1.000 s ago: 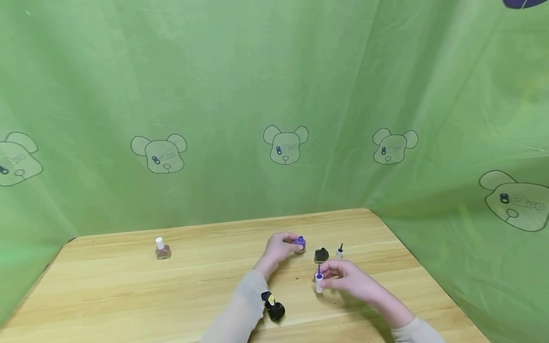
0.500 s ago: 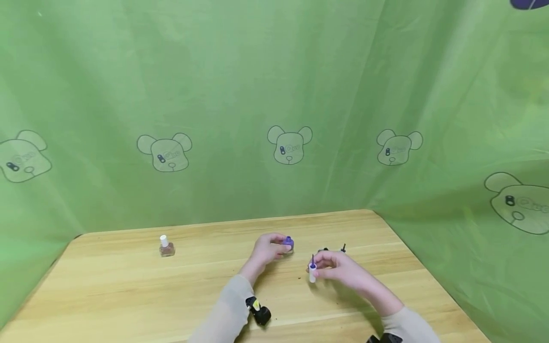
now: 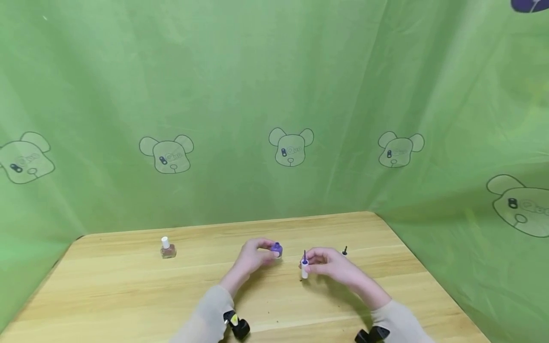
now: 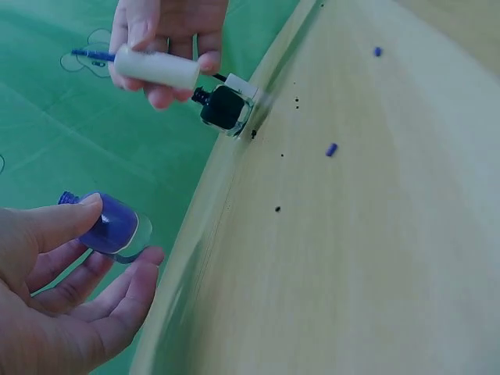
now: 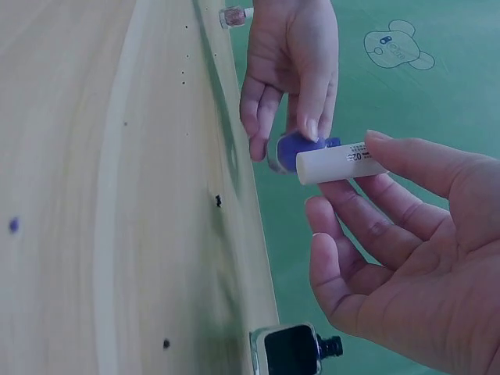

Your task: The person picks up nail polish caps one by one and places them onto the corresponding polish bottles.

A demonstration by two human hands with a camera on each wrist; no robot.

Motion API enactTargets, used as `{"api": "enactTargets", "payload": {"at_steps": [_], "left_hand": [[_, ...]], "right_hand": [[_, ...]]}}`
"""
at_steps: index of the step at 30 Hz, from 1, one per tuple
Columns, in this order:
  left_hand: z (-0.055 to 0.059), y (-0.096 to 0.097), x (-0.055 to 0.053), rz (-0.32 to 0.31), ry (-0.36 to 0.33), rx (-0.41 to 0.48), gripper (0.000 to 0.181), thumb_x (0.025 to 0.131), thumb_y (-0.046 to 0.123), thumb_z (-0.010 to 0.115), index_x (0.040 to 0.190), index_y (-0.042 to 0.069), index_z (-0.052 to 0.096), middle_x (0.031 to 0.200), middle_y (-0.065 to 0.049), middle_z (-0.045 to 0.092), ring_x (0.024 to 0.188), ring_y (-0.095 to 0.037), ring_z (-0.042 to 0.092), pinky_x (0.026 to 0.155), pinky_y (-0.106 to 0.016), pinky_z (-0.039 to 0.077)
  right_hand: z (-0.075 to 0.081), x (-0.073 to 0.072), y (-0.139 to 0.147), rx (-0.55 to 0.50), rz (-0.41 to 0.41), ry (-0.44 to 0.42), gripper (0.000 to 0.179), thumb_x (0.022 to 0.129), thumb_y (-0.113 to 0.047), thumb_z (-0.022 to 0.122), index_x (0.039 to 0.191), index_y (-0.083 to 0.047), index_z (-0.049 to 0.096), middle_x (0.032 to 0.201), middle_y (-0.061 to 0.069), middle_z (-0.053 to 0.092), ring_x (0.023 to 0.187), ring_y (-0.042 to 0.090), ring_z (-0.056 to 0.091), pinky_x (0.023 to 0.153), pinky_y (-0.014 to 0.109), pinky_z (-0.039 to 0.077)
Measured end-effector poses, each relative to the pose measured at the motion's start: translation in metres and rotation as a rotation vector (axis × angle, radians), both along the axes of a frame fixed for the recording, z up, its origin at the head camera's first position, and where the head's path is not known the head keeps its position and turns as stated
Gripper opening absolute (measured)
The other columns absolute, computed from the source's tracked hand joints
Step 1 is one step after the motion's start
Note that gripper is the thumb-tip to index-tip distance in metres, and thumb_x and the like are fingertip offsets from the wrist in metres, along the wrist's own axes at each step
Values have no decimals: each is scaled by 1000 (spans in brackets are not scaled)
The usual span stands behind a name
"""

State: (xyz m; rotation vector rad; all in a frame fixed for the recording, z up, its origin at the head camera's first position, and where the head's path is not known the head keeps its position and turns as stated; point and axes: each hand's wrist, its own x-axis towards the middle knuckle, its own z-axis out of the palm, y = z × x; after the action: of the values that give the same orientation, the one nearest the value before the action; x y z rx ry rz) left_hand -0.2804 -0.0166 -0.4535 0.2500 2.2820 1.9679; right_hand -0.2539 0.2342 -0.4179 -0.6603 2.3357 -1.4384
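Observation:
My left hand pinches an uncapped purple nail polish bottle between thumb and fingers, its neck bare. In my right hand is a white nail polish cap, pinched with its purple brush pointing up. The cap and the purple bottle are a short way apart in the head view. Close to my right hand stands an open black nail polish bottle, hidden behind that hand in the head view. Beside it a second white cap stands with its dark brush up.
A brownish-pink nail polish bottle with its white cap on stands at the table's back left. Small dark specks and blue bits lie on the wooden table. A green curtain hangs behind the table and along its sides.
Both hands have moved left with the purple bottle and the white cap. The cap has also moved farther back. My right hand now covers the black bottle in the head view.

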Motion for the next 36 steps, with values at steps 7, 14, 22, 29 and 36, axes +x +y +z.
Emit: {"api": "enactTargets", "payload": {"at_steps": [7,14,22,29,36], "left_hand": [[5,-13,11,-21,5,-9,35,80,3,75,113,-4,66,113,-20,67,86,-16,69,78,-30,61],[10,-25,18,-2,46,-17,37,81,9,75,115,-3,65,115,-21,67,87,-17,69,80,-37,61],[15,-38,23,65,61,-24,39,83,15,75,117,-1,64,114,-19,66,83,-14,66,79,-38,60],[15,-44,24,84,56,-22,39,84,16,75,117,0,64,115,-18,66,83,-14,67,82,-41,59],[11,-43,23,90,58,-29,39,83,18,76,117,1,65,114,-16,66,83,-14,67,82,-41,58]], "right_hand": [[-2,-5,-12,-6,-27,-14,37,91,-23,66,117,3,58,112,19,69,97,13,65,93,30,50],[-2,-9,-23,-46,-26,-25,39,92,-22,64,118,6,55,110,23,68,92,17,66,88,44,57],[0,-11,-39,-76,-63,-41,42,91,-21,66,119,8,55,105,19,67,89,17,63,83,41,58],[4,-16,-48,-74,-102,-28,37,91,-21,67,116,4,58,101,12,65,86,15,61,82,44,58],[11,-23,-53,-105,-128,-30,38,89,-19,69,116,5,58,98,7,64,90,23,61,83,38,57]]}}
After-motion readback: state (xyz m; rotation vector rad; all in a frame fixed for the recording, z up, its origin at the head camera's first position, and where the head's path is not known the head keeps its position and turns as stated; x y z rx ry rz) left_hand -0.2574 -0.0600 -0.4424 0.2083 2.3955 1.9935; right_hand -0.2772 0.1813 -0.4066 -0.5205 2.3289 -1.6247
